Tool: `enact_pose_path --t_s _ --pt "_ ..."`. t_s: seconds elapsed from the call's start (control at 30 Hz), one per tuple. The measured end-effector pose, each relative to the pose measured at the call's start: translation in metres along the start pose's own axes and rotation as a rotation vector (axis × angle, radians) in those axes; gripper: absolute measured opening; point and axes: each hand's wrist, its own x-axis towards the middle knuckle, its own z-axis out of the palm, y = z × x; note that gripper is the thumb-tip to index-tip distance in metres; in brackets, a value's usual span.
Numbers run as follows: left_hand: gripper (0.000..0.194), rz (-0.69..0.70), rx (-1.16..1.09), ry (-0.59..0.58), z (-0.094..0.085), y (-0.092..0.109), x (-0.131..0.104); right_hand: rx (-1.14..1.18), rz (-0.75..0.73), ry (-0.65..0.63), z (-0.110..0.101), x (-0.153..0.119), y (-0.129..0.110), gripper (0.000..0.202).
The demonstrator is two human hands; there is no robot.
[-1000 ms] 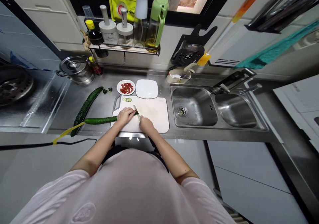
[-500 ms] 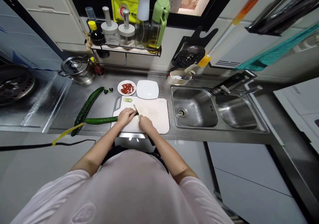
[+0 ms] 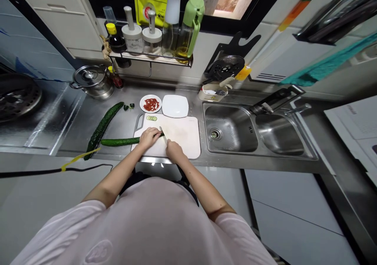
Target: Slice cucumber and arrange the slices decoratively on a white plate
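My left hand (image 3: 149,138) is closed over the right part of a green cucumber (image 3: 120,142), pressing it on the white cutting board (image 3: 185,139). My right hand (image 3: 174,151) grips a knife (image 3: 163,135), whose blade stands at the cucumber's right end beside my left fingertips. Several thin cucumber slices (image 3: 151,118) lie near the board's upper left corner. A second, whole cucumber (image 3: 103,127) rests on the steel counter to the left, with small dark green end pieces (image 3: 129,107) close to its tip.
Behind the board stand a plate of chopped red pieces (image 3: 151,104) and an empty white plate (image 3: 175,106). A lidded pot (image 3: 92,81) is at the back left, a double sink (image 3: 231,129) at the right. Above hangs a rack (image 3: 153,57) of bottles and jars.
My right hand has moved slightly right and down with the knife. My left hand and the cucumber hold nearly the same place.
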Motion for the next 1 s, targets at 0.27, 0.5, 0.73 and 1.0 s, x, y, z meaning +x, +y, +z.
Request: enact_pose_path --t_s 0.27,0.5,0.73,1.0 --pt "0.027 0.005 0.002 0.004 -0.002 0.001 0.000 0.014 -0.004 0.015 -0.008 0.013 -0.008 0.030" --pt "0.026 0.008 -0.001 0.009 -0.002 0.002 -0.001 0.019 0.006 -0.004 -0.006 0.006 -0.005 0.030" --pt "0.026 -0.009 -0.002 0.005 -0.001 0.002 -0.001 0.004 0.010 -0.014 0.000 -0.002 -0.002 0.027" --pt "0.027 -0.003 -0.003 0.005 -0.002 0.002 -0.001 0.015 0.015 -0.009 -0.007 0.014 -0.010 0.029"
